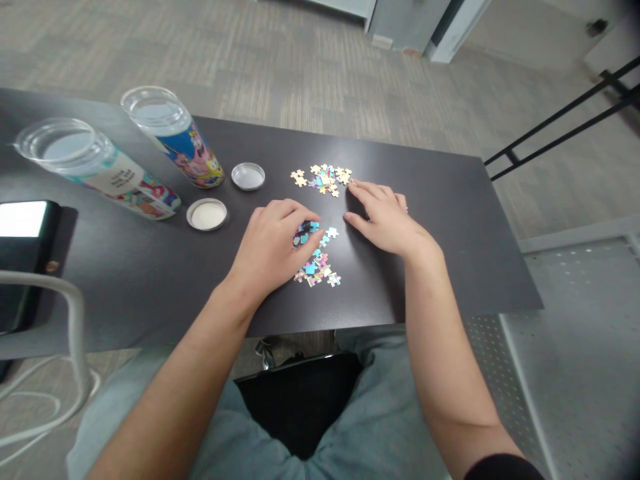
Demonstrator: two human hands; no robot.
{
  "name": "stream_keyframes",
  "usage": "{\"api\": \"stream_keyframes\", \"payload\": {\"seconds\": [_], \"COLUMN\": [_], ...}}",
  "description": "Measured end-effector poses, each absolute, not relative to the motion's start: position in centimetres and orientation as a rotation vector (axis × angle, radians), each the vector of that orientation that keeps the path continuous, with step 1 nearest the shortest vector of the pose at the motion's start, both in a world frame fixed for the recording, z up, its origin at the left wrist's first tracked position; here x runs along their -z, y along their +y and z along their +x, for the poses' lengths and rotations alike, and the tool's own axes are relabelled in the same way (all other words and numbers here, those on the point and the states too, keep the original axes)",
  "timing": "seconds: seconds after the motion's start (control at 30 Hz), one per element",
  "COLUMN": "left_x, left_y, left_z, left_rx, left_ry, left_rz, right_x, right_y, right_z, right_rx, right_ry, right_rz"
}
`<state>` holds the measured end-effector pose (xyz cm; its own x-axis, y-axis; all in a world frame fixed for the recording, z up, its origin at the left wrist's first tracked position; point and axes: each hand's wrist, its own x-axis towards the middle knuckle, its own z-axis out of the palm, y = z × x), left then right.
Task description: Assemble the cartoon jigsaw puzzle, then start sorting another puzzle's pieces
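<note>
Two loose piles of jigsaw puzzle pieces lie on the dark table. My left hand [276, 245] rests over the left side of the near pile [311, 268], thumb and index finger apart, with colourful pieces showing in the gap. Part of that pile is hidden beneath the hand. At the right edge of the far pile [326, 179], my right hand [383, 217] has its fingers spread and the index fingertip touching or almost touching a piece. Many pieces in the far pile look pale yellow, a few blue.
Two clear cylinders with cartoon labels, one nearer [120, 177] and one farther [187, 147], stand at the left. Beside them lie two round lids [249, 176] [207, 215]. A black device [25, 267] with a lit screen and a pale cable [75, 327] are at far left.
</note>
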<state>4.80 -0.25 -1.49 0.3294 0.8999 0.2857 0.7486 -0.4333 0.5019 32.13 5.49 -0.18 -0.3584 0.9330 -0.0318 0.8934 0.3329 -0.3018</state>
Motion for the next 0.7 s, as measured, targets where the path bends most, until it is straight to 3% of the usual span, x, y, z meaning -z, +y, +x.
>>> {"api": "stream_keyframes", "payload": {"seconds": [0.27, 0.43, 0.7], "left_x": [1.5, 1.4, 1.2], "left_y": [-0.3, -0.3, -0.3], "left_z": [4.9, 5.0, 5.1], "left_rx": [-0.751, -0.717, -0.69], "left_ry": [1.494, 1.501, 1.512], "left_rz": [2.32, 2.307, 2.296], "right_x": [-1.3, -1.1, -0.7], "right_y": [5.7, 5.7, 5.7], "right_z": [33.8, 34.2, 32.4], "right_rx": [-0.645, -0.507, -0.575], "right_ry": [-2.282, -2.253, -2.317], "right_rz": [-1.472, -1.62, -1.57]}}
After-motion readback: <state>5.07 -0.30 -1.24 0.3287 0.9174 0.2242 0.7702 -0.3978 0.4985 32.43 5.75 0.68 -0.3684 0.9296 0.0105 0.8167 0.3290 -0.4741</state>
